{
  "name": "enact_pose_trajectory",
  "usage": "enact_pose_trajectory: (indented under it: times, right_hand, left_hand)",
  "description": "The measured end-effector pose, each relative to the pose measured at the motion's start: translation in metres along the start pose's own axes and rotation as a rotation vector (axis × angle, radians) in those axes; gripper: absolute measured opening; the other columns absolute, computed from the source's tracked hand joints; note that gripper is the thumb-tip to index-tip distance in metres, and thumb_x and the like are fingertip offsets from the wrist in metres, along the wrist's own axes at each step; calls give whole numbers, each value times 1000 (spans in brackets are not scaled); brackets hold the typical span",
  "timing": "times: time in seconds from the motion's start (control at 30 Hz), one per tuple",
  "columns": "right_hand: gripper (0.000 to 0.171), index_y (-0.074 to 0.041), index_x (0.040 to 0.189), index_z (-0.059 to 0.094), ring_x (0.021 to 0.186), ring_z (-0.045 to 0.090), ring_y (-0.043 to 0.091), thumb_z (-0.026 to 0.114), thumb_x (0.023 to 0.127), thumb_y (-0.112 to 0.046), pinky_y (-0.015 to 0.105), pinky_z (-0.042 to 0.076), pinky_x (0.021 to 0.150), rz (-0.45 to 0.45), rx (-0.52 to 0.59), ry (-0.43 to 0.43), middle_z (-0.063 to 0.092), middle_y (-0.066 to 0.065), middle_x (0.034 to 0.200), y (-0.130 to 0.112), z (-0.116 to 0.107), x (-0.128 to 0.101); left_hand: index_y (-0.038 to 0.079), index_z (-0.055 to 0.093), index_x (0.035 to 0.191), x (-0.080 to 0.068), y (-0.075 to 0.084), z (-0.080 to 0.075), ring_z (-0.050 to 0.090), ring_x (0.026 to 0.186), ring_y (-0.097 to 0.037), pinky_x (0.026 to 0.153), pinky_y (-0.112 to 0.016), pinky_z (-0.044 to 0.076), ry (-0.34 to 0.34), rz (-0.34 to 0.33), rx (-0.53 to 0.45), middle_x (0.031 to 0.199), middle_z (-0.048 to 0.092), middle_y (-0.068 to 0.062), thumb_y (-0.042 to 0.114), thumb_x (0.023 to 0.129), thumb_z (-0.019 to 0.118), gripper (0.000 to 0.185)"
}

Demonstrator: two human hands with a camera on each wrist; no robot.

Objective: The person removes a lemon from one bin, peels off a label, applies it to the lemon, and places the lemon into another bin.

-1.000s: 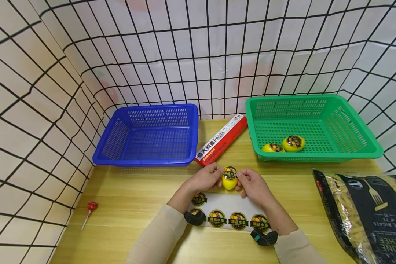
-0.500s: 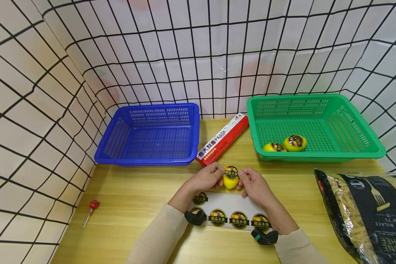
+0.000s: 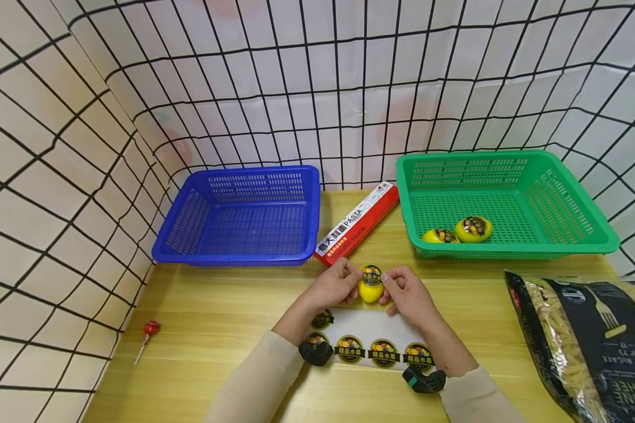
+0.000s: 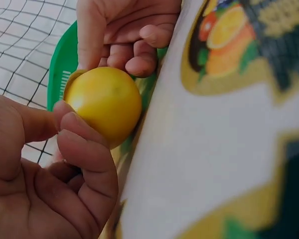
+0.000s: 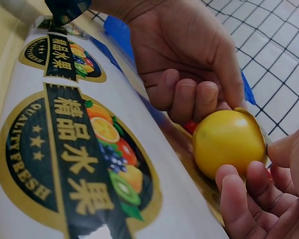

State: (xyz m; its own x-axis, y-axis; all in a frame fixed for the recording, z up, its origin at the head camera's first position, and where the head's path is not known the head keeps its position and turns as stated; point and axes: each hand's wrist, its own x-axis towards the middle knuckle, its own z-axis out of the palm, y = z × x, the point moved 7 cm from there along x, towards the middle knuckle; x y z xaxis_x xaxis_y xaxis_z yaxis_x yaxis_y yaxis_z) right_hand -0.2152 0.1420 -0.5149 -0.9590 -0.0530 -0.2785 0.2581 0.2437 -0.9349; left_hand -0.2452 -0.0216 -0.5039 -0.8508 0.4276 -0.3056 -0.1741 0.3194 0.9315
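Note:
Between both hands, above the table, is a yellow lemon [image 3: 370,293] with its tip toward the person. A round black-and-gold fruit sticker [image 3: 371,274] lies over its far side; in the right wrist view its edge [image 5: 246,114] stands slightly off the skin. The left hand [image 3: 334,284] holds the lemon's left side, thumb at the sticker's edge and curled fingers against the fruit. On the other side, the right hand [image 3: 410,298] grips likewise, its thumb on the sticker's right end. A white sticker sheet [image 3: 367,324] with several matching stickers lies beneath the wrists.
A blue basket [image 3: 235,259] stands back left, and a green basket [image 3: 518,248] holding two stickered lemons [image 3: 473,230] back right. A red pasta box [image 3: 357,223] lies between them. A pasta bag [image 3: 587,346] is at right, a lollipop [image 3: 149,331] at left.
The head view has shifted slightly. The left hand and forearm have moved a little up and right. Both hands keep their hold on the lemon, and the sticker stays on its far side.

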Motion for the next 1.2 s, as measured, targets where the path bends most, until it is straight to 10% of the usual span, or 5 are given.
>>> enact_pose_trajectory:
  times: [0.2, 0.6, 0.9, 1.2]
  right_hand:
    - [43, 3, 140, 46, 75, 68, 15, 53, 107, -24, 29, 60, 60, -16, 22, -26, 65, 10, 89, 0, -1, 1]
    - [38, -5, 139, 51, 72, 68, 17, 54, 107, -25, 31, 61, 63, -131, 46, 24, 64, 10, 88, -8, -9, -2]
    - [35, 2, 133, 47, 63, 63, 13, 52, 108, -22, 29, 60, 60, -261, 127, 32, 62, -2, 78, -28, -12, -7]
    - [40, -8, 121, 53, 53, 40, 10, 70, 97, -35, 24, 33, 51, -341, -264, 118, 41, -5, 61, -53, -12, -7]
  left_hand:
    - [7, 52, 134, -3, -4, 2, 58, 58, -15, 54, -25, 51, 21, 2, 13, 71, 63, -5, 30, 107, 52, 36]
    - [19, 55, 136, -6, 6, -1, 59, 66, -19, 56, -25, 50, 83, 189, -39, 84, 60, -7, 26, 104, 61, 33]
    - [8, 37, 142, -10, 15, 13, 70, 85, -20, 82, -51, 63, -38, 218, -328, 131, 54, -27, 21, 109, 48, 37]
    - [3, 35, 141, -19, 28, 16, 70, 85, -17, 86, -56, 61, -89, 294, -324, 135, 52, -28, 14, 109, 47, 36]
